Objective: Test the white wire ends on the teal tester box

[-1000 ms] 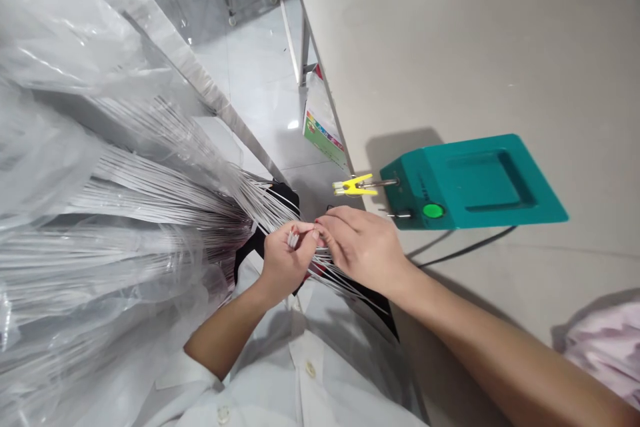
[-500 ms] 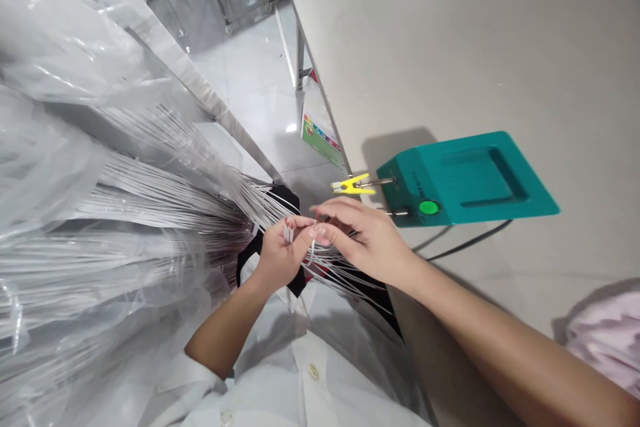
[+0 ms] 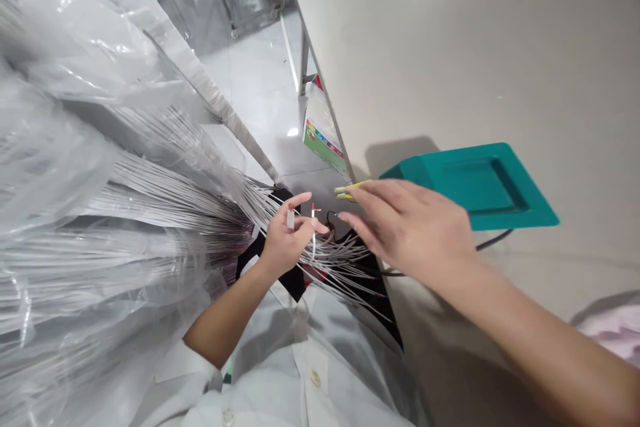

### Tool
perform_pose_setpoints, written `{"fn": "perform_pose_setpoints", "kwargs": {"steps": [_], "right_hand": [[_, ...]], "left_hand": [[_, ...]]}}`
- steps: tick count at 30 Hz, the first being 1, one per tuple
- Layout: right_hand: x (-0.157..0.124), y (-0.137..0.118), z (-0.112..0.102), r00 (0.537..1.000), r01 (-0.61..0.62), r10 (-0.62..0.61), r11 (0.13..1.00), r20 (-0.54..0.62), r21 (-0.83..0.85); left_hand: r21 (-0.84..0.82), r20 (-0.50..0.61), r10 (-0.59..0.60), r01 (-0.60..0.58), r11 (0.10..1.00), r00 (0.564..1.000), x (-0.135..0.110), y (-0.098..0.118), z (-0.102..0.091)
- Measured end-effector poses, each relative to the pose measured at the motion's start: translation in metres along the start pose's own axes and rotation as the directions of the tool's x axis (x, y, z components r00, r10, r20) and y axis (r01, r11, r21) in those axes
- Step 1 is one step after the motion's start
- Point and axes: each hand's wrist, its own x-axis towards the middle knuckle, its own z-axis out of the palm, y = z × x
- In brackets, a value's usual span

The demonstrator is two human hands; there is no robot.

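My left hand (image 3: 284, 243) pinches a thin white cable (image 3: 314, 243) between thumb and finger. The cable's end stands up, showing red inner wires. A small white piece (image 3: 291, 217) with reddish ends sits against my left fingers; what it is I cannot make out. My right hand (image 3: 420, 223) is at the table edge, thumb and fingers apart. Just beyond its fingertips a yellow clip (image 3: 345, 192) shows, mostly covered by the hand. By the thumb tip is a thin dark wire (image 3: 330, 215). The hand hides the front of a teal device (image 3: 485, 187).
Bundles of white cables (image 3: 165, 203) in clear plastic (image 3: 55, 127) fill the left side, some crossing my lap. A light tabletop (image 3: 450, 47) extends right. A green and white box (image 3: 324, 140) is beside the table's edge, and pink cloth (image 3: 610, 333) lies lower right.
My right hand has left the cable end and moved right to the yellow clip, covering the device's front. My left hand keeps the cable, its red-wired end now exposed.
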Motion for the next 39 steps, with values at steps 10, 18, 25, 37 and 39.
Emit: {"fn": "perform_pose_setpoints", "kwargs": {"steps": [10,18,25,37,39], "right_hand": [[0.019,0.036,0.004,0.91,0.083,-0.035,0.991,0.414,-0.1],[0.027,0.04,0.003,0.869,0.154,-0.079,0.981,0.488,-0.115],[0.027,0.04,0.001,0.86,0.122,-0.036,0.983,0.508,-0.138],[0.015,0.041,0.012,0.909,0.051,-0.028,0.998,0.416,-0.043],[0.013,0.043,0.014,0.921,0.038,-0.032,0.999,0.388,-0.008]], "left_hand": [[-0.152,0.109,0.01,0.007,0.988,0.994,0.021,0.008,0.018],[-0.219,0.11,-0.034,0.057,0.974,0.993,0.026,0.002,0.029],[-0.116,0.114,-0.052,0.066,0.991,0.992,0.026,0.001,0.031],[-0.057,0.093,0.004,0.001,0.998,0.996,0.019,0.0,0.023],[-0.071,0.1,0.01,-0.003,0.997,0.995,0.017,0.0,0.019]]}}
